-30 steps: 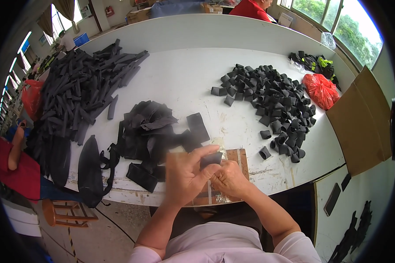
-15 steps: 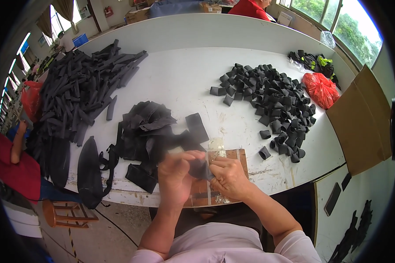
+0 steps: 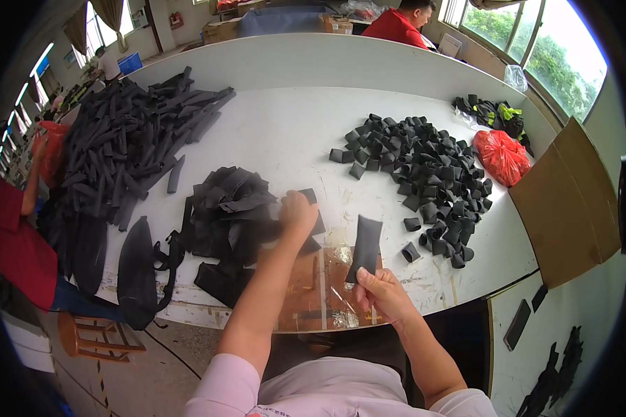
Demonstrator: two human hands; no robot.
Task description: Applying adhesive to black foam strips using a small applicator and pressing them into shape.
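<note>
My right hand (image 3: 384, 295) grips the lower end of a flat, dark grey fabric strip (image 3: 366, 243) between thumb and fingers, holding it upright over the table. My left hand (image 3: 299, 214) reaches across to a flat black fabric piece (image 3: 314, 208) at the right side of a heap of black fabric pieces (image 3: 229, 201). Its fingers curl downward and are blurred, so whether they grip the piece is hidden. Below the hands lies a brown board (image 3: 306, 292) crossed with clear tape, at the table's front edge.
Short black fabric loops (image 3: 424, 167) form a pile at the right; long dark strips (image 3: 118, 139) are heaped at the left. A red plastic bag (image 3: 501, 158) and a cardboard sheet (image 3: 563, 208) stand at the right. A person in red (image 3: 14, 236) is at the left.
Both hands have come apart from above the board. My left hand went forward to the black pieces; my right hand moved slightly right and now holds the strip alone.
</note>
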